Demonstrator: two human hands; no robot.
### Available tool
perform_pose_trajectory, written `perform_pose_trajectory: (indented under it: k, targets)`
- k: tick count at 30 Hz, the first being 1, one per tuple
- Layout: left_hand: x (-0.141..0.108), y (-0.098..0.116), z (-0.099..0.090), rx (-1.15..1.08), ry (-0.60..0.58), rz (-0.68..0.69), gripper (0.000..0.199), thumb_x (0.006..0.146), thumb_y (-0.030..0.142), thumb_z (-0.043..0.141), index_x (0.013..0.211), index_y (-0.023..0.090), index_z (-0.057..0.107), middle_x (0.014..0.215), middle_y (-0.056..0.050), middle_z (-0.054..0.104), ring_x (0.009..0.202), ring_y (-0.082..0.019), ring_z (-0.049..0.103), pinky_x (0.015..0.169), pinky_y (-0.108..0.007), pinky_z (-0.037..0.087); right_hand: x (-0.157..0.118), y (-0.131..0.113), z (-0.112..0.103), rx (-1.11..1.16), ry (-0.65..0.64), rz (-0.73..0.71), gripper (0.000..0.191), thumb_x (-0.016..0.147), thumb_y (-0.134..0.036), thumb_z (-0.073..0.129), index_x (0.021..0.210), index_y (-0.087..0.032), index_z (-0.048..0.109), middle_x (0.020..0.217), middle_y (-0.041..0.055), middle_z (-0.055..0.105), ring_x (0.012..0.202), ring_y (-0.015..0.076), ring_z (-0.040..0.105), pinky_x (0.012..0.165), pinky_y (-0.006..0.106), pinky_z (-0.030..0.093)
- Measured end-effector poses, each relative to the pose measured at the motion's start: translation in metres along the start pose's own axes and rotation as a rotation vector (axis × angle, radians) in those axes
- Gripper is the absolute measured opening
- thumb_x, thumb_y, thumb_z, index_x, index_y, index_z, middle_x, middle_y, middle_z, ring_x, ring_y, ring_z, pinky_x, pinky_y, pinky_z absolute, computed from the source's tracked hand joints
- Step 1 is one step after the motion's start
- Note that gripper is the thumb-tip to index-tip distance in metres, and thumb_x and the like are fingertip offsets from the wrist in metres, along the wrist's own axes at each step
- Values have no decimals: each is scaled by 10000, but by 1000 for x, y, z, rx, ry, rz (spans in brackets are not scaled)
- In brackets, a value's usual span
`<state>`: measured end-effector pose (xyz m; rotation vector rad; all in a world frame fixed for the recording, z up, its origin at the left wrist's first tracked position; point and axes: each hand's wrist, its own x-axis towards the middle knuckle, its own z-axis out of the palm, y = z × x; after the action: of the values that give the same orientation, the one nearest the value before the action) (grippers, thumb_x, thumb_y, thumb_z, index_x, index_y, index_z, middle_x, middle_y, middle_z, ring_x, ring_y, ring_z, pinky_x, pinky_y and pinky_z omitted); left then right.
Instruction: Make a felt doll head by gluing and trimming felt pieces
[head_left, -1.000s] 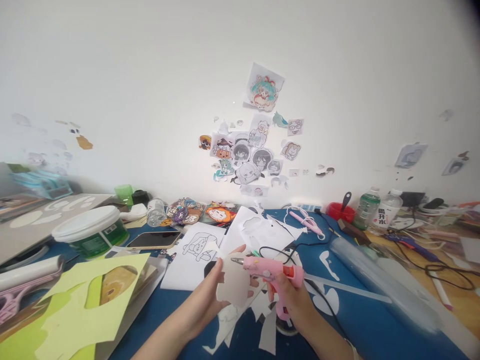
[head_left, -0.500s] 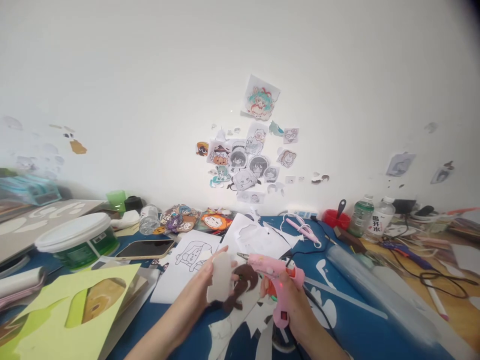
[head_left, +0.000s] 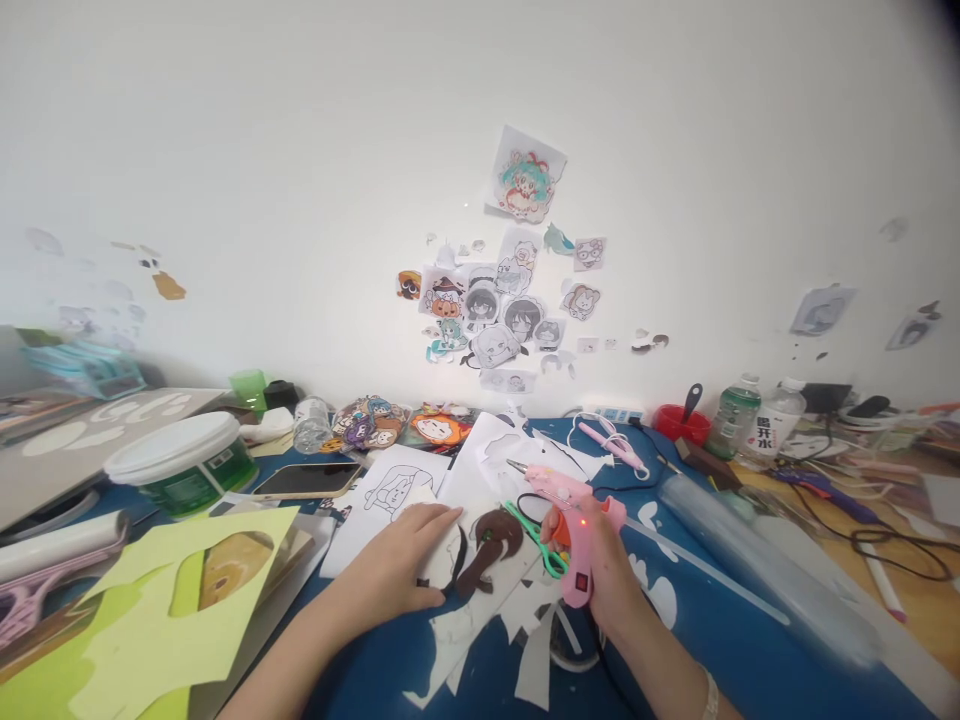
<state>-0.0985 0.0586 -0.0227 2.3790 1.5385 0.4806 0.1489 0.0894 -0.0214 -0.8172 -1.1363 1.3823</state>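
Observation:
My right hand (head_left: pixel 604 550) is wrapped round a pink hot glue gun (head_left: pixel 555 484), raised above the table with its nozzle to the left. A clear glue stick (head_left: pixel 705 568) sticks out behind it. My left hand (head_left: pixel 394 565) is over a white cutout with a black edge (head_left: pixel 448 555), fingers at its far side and thumb at its near side; the hand covers part of it. Beside that lies a brown cutout (head_left: pixel 489 550). Green scissors (head_left: pixel 525 522) rest near the glue gun, partly behind my right hand. Pale scraps (head_left: pixel 480 625) spread below.
A line drawing (head_left: pixel 397 490) and white paper (head_left: pixel 472 470) lie ahead. At left are yellow paper (head_left: pixel 172 620), a phone (head_left: pixel 307 481) and a lidded tub (head_left: pixel 187 465). A clear plastic roll (head_left: pixel 757 560), bottles (head_left: pixel 735 415) and a red bowl (head_left: pixel 679 424) stand or lie right.
My left hand has lowered the pale piece from upright to the table, and its black edge now shows. The glue gun has moved up and right, uncovering the green scissors. The view has shifted slightly.

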Motion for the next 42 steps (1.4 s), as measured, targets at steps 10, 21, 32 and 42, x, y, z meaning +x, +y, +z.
perform_pose_trajectory:
  k: [10, 21, 32, 42]
  targets:
    - [1, -4, 7, 88, 6, 68, 825, 579, 229, 732, 1327, 201, 386, 1312, -173, 447, 1191, -341, 401, 971, -478, 366, -1, 4, -2, -23, -37, -11, 538, 781, -635, 420, 584, -169, 601, 600, 52, 598, 561, 146, 474, 552, 260, 378]
    - [3, -9, 10, 22, 19, 137, 816, 628, 315, 713, 1353, 241, 346, 1317, -146, 448, 1217, -366, 361, 996, -518, 315, 0, 4, -4, -29, -63, 12, 527, 768, -648, 433, 609, -177, 606, 614, 56, 601, 562, 159, 480, 551, 273, 388]
    - [1, -3, 7, 5, 27, 123, 798, 657, 336, 689, 1361, 268, 319, 1297, -134, 438, 1184, -348, 381, 963, -492, 343, -2, 3, -4, -59, -67, -12, 535, 778, -649, 413, 615, -179, 607, 636, 60, 606, 584, 163, 481, 577, 277, 392]
    - [2, -2, 8, -17, 40, 147, 793, 657, 258, 668, 1360, 287, 302, 1296, -122, 422, 1182, -339, 377, 962, -477, 337, -2, 5, -4, -68, -85, -16, 546, 773, -658, 413, 605, -180, 616, 625, 59, 610, 575, 159, 481, 572, 279, 391]
